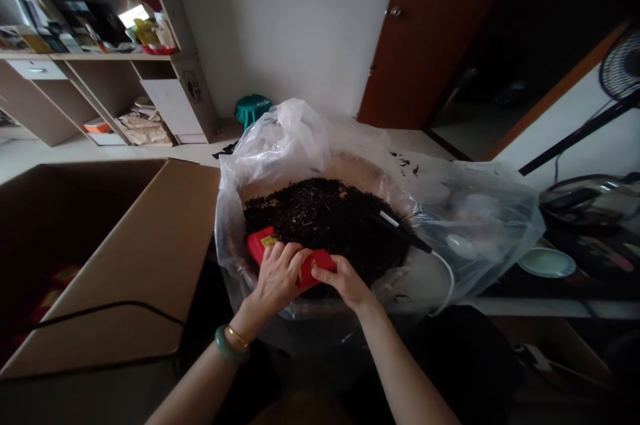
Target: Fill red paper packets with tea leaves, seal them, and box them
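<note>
Both hands are on a red packet [320, 262] with gold print, above the near side of a heap of dark, dried leaf-like shreds [320, 211]. My left hand [281, 273] lies over the packet with its fingers curled across it. At the packet's right end, my right hand [345, 279] grips with the thumb on top. More red, with a yellow label [269, 240], shows left of my left hand; whether it is a second packet I cannot tell. Clear plastic sheeting [227, 211] lines the round container around the heap.
A dark stick-shaped device [405, 231] with a white cord rests on the heap's right side. On the left stands an open cardboard box [165, 245] with red packets inside. A pale bowl [547, 262] sits at the right, below a fan [620, 65].
</note>
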